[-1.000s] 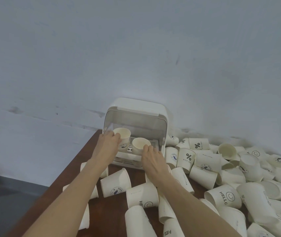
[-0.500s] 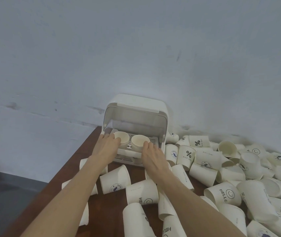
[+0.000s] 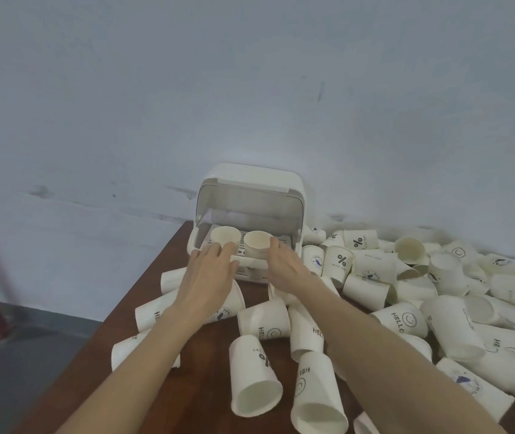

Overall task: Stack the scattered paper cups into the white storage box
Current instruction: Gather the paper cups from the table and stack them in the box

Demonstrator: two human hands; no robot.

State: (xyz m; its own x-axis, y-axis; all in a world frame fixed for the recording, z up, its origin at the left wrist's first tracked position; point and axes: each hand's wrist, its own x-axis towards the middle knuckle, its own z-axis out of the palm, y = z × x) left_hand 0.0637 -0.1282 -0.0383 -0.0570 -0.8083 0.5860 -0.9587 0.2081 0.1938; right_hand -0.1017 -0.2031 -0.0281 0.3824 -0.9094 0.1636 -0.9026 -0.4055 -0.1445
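Two paper cups, the left cup point(image 3: 225, 235) and the right cup point(image 3: 257, 243), now stand upright side by side on the slatted tray of the white storage box point(image 3: 251, 183), set down from where they were held a second ago. The left hand point(image 3: 210, 270) and right hand point(image 3: 284, 266) have slackened, fingers spread, each grip barely touching its cup. Thin, matte, tapered cups point(image 3: 372, 267) with printed lettering litter the dark wooden bench point(image 3: 168, 258).

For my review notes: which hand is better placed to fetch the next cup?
Right, probably. The right hand sits beside the dense cup pile, while the left hand has only a few cups nearby.
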